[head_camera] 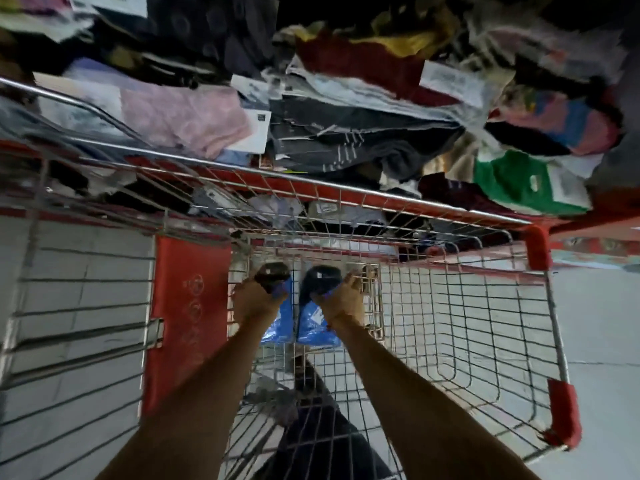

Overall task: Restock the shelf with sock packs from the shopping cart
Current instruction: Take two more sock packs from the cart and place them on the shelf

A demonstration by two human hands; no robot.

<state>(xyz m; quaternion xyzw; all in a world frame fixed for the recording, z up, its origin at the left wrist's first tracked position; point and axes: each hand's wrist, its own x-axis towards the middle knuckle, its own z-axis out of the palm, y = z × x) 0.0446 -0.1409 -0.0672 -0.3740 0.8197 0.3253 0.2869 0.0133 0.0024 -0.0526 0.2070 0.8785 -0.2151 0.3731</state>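
Observation:
Both my arms reach down into a wire shopping cart (467, 306) with red corner guards. My left hand (254, 301) grips a sock pack (280, 323) with dark socks and a blue card sleeve. My right hand (341, 299) grips a second, matching sock pack (317, 327) right beside the first. Both packs sit low inside the basket, side by side. Beyond the cart's far rim, the shelf (346, 126) is heaped with mixed packs of socks and clothing in pink, grey, green and maroon.
A red child-seat flap (188, 306) stands at the left of the basket. Another wire cart side (76, 323) lies further left. Grey tiled floor (599, 323) shows to the right. A dark item (311, 410) lies under the basket's mesh.

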